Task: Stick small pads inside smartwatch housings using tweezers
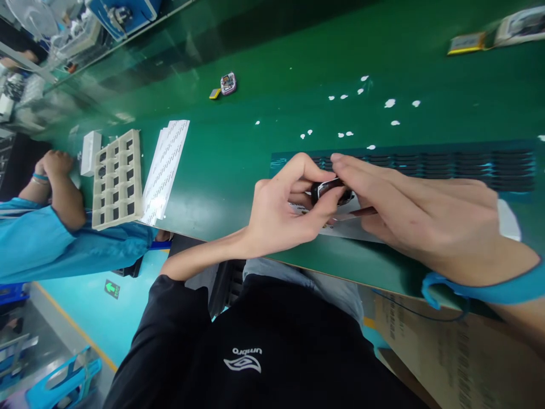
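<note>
Over the green table edge, my left hand (283, 213) pinches a small dark device with a rounded case (321, 188) between thumb and fingers. My right hand (421, 221) is closed beside it, its fingertips at the device's upper right side. A thin brownish strip (364, 212) sticks out from under my right fingers towards the device; its kind I cannot make out. Under both hands lies white printed paper (355, 230), partly covered. Behind them a dark sheet with rows of black strips (430, 165) stretches along the table, partly hidden by my right hand.
Small white scraps (390, 103) lie scattered on the green table (289, 51). Opened devices with yellow-edged batteries, one a small device (229, 83), lie farther back. To the left are white label sheets (166, 170), a beige compartment tray (138, 165) and a co-worker's hands (59, 165).
</note>
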`<state>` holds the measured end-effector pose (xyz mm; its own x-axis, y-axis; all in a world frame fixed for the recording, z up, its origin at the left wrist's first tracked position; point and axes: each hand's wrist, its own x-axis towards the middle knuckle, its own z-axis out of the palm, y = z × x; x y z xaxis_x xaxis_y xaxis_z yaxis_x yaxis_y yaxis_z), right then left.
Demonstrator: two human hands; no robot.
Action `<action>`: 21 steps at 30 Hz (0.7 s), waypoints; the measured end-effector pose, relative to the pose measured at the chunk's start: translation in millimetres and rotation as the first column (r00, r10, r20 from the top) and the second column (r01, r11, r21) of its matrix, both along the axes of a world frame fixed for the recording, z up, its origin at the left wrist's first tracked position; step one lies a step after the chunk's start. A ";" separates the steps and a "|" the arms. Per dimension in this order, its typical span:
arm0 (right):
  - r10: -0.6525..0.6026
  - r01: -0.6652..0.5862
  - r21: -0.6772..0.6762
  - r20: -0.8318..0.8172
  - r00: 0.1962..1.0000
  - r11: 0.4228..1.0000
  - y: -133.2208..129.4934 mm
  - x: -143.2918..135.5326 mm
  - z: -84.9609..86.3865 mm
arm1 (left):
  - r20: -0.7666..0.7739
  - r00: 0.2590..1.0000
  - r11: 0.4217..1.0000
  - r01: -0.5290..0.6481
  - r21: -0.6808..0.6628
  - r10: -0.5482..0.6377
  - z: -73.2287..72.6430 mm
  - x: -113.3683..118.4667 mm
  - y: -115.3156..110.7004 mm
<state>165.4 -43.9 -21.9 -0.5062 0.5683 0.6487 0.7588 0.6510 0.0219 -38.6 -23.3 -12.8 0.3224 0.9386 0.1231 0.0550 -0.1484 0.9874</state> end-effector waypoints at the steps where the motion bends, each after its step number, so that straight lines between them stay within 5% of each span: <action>1: 0.001 -0.001 -0.015 -0.017 1.000 1.000 -0.9 -0.7 0.2 | 0.000 1.000 1.000 -0.017 0.004 0.017 -1.6 1.1 -0.4; 8: 0.019 -0.002 0.104 -0.158 0.987 0.995 3.3 -1.7 -1.5 | 0.015 1.000 1.000 0.027 0.014 -0.027 2.8 -4.6 3.8; 17: 0.085 -0.079 0.047 -0.132 0.988 0.996 -0.4 5.5 -3.3 | -0.008 0.990 0.989 0.144 -0.013 -0.144 6.3 -13.3 8.1; 21: 0.111 -0.118 -0.044 -0.124 0.986 0.992 0.7 8.0 -5.2 | 0.012 0.994 0.994 0.111 -0.011 -0.111 3.7 -12.0 7.3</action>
<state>173.4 -43.2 -27.1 -0.4895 0.5451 0.6806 0.6742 0.7316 -0.1011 -50.6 -16.0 -9.1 0.4235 0.8984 0.1162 0.0279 -0.1412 0.9896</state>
